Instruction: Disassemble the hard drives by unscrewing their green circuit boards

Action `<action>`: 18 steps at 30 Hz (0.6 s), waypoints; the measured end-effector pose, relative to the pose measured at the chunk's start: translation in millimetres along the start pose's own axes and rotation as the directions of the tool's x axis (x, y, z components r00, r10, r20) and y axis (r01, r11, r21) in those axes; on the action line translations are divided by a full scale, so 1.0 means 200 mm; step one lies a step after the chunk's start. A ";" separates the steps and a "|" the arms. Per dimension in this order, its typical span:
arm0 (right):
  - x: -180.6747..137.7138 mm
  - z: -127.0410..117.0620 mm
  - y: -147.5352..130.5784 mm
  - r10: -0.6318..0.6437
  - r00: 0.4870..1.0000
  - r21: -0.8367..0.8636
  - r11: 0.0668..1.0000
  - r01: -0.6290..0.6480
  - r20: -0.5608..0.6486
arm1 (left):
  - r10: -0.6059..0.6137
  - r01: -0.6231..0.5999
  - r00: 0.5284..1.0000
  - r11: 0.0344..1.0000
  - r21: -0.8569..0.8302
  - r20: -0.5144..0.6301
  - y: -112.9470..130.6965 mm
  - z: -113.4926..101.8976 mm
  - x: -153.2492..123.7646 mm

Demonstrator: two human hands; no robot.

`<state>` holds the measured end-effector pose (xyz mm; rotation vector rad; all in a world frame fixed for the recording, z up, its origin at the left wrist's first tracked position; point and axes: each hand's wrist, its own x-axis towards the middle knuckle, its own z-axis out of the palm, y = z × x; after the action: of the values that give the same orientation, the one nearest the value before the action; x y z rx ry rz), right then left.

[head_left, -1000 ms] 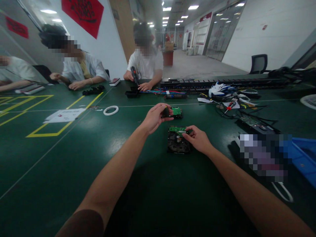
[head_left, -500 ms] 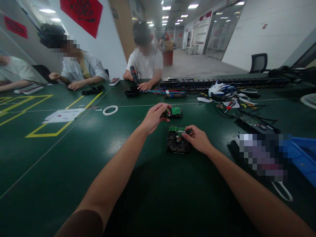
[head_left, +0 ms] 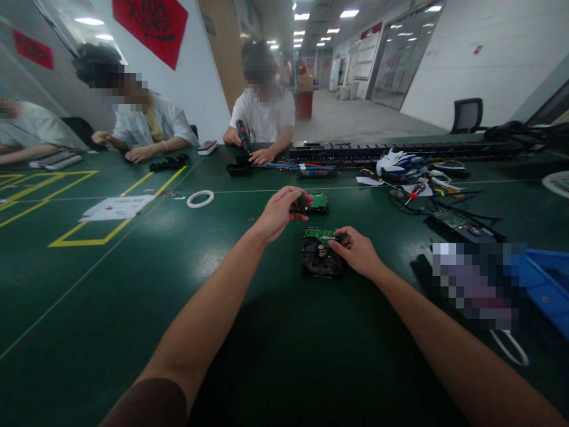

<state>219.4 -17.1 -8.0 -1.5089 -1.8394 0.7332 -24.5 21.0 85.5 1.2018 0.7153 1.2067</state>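
A black hard drive (head_left: 320, 258) lies on the green table (head_left: 133, 284) in front of me, with a green circuit board (head_left: 320, 233) along its far edge. My right hand (head_left: 358, 251) rests on the drive's right side, its fingers pinched on the circuit board. My left hand (head_left: 281, 210) hovers just beyond the drive, closed around a small dark tool handle (head_left: 301, 203). A second drive with a green board (head_left: 317, 203) sits right behind that hand.
Two people sit across the table; one holds a power screwdriver (head_left: 242, 135) over a black tray (head_left: 237, 169). A white tape ring (head_left: 200, 198), a paper sheet (head_left: 116, 207), tangled cables and tools (head_left: 418, 178) and a blue bin (head_left: 551, 284) lie around.
My left hand has shifted slightly around the tool handle; the right hand and the drive stay in place.
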 end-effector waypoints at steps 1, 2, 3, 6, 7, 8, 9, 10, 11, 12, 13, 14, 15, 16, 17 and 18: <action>0.00 0.00 0.00 0.003 1.000 -0.004 1.000 -0.003 -0.001 | 0.012 -0.011 1.000 1.000 0.020 -0.006 0.00 0.00 0.00; 0.00 0.00 0.00 0.008 1.000 -0.005 1.000 -0.008 0.000 | 0.022 -0.022 1.000 0.999 0.037 -0.011 0.00 -0.01 0.01; 0.00 0.00 0.00 0.013 1.000 -0.006 1.000 -0.013 0.001 | 0.031 -0.030 0.999 0.999 0.045 -0.015 0.00 -0.01 0.01; 0.00 0.00 0.00 0.028 1.000 -0.004 1.000 -0.028 -0.012 | 0.046 -0.046 0.999 0.999 0.021 -0.011 0.00 -0.01 0.01; 0.00 0.00 0.00 0.026 0.999 -0.004 1.000 -0.026 -0.019 | 0.049 -0.049 0.999 0.999 0.006 -0.007 0.00 -0.01 0.01; 0.00 0.00 0.00 0.020 1.000 -0.004 1.000 -0.020 -0.025 | 0.051 -0.051 0.999 0.999 -0.006 -0.001 0.00 -0.01 0.01; 0.00 0.00 0.00 0.013 0.999 -0.005 1.000 -0.013 -0.030 | 0.050 -0.050 0.999 0.999 -0.013 0.005 0.01 -0.01 0.01; 0.00 0.00 0.01 0.007 1.000 -0.005 1.000 -0.007 -0.030 | 0.049 -0.048 0.999 0.999 -0.015 0.011 0.00 -0.01 0.01; 0.00 0.01 0.01 0.004 1.000 -0.007 1.000 -0.004 -0.028 | 0.047 -0.046 0.999 0.999 -0.012 0.019 0.00 -0.01 0.01; 0.00 0.01 0.01 0.003 1.000 -0.009 1.000 -0.003 -0.024 | 0.046 -0.046 0.999 0.999 -0.007 0.026 0.00 -0.01 0.01; 0.00 0.01 0.01 0.004 1.000 -0.014 1.000 -0.004 -0.019 | 0.048 -0.048 0.998 0.999 0.000 0.031 0.00 -0.01 0.01; 0.00 0.01 0.02 0.003 1.000 -0.020 1.000 -0.004 -0.013 | 0.053 -0.053 0.998 0.999 0.009 0.035 -0.01 -0.01 0.01; 0.00 0.01 0.01 0.002 1.000 -0.025 1.000 -0.002 -0.008 | 0.062 -0.063 0.997 0.998 0.020 0.037 -0.01 -0.01 0.01; 0.00 0.00 0.01 -0.001 1.000 -0.029 1.000 0.001 -0.005 | 0.073 -0.074 0.997 0.997 0.034 0.040 -0.02 -0.01 0.01; 0.00 0.00 0.01 -0.003 1.000 -0.030 1.000 0.003 -0.004 | 0.084 -0.087 0.995 0.995 0.047 0.046 -0.02 -0.01 0.01; 0.00 0.00 0.01 -0.003 1.000 -0.028 1.000 0.003 -0.003 | 0.095 -0.098 0.994 0.993 0.059 0.053 -0.02 -0.01 0.01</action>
<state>220.4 -16.1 -9.6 -1.5239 -1.8566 0.7056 -24.0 23.2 80.7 1.3265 0.6674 1.2371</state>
